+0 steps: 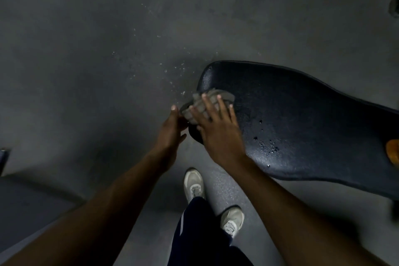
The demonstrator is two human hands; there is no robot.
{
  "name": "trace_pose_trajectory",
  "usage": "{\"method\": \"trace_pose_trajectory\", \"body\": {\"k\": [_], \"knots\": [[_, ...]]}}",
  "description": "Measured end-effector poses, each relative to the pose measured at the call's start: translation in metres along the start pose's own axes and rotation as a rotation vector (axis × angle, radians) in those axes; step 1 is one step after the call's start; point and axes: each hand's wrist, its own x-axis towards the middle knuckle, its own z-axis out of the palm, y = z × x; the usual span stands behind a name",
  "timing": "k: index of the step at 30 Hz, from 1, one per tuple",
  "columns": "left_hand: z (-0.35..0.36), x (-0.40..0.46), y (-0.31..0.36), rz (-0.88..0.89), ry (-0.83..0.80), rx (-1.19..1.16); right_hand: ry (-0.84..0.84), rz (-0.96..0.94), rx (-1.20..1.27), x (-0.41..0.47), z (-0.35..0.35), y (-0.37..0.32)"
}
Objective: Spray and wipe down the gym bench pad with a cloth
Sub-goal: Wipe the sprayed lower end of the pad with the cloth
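hands, two: right hand presses one crumpled grey cloth flat-fingered onto one black padded bench pad mid-frame; left hand touches the cloth's edge, fingers relaxed.

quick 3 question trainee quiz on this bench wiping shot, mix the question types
1. True or false: the right hand lies with straight fingers on the cloth.
2. Multiple choice: where are droplets visible on the bench pad? A) under the cloth B) on the pad's surface to the right of the right hand C) nowhere
3. Fill in: the left hand touches the cloth at the pad's ____ end.

Key: 1 true; 2 B; 3 left (near the person's shoes)
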Motion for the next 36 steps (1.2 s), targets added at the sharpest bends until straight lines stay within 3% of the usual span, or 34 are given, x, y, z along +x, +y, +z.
{"method": "trace_pose_trajectory", "body": {"k": [6, 9, 14, 16, 21, 27, 32, 36], "knots": [[0.009, -0.009, -0.001, 0.008, 0.022, 0.040, -0.019, -0.209, -0.070, -0.083, 0.018, 0.028], [0.015, -0.018, 0.000, 0.044, -0.024, 0.115, -0.024, -0.054, -0.050, -0.100, 0.009, 0.057], [0.027, -0.030, -0.014, 0.121, -0.033, 0.218, 0.063, 0.352, 0.224, -0.057, -0.009, 0.075], [0.037, -0.036, -0.022, 0.188, -0.025, 0.271, 0.073, 0.346, 0.212, -0.044, -0.006, 0.064], [0.048, -0.046, -0.033, 0.238, 0.009, 0.342, 0.048, 0.106, 0.097, -0.094, 0.011, 0.048], [0.051, -0.049, -0.038, 0.180, 0.032, 0.503, 0.058, 0.318, 0.234, -0.173, 0.016, 0.105], [0.054, -0.043, -0.045, 0.188, 0.059, 0.636, 0.123, 0.542, 0.348, -0.142, 0.002, 0.115], [0.058, -0.034, -0.047, 0.174, 0.079, 0.708, 0.144, 0.338, 0.259, -0.137, 0.014, 0.076]]}}
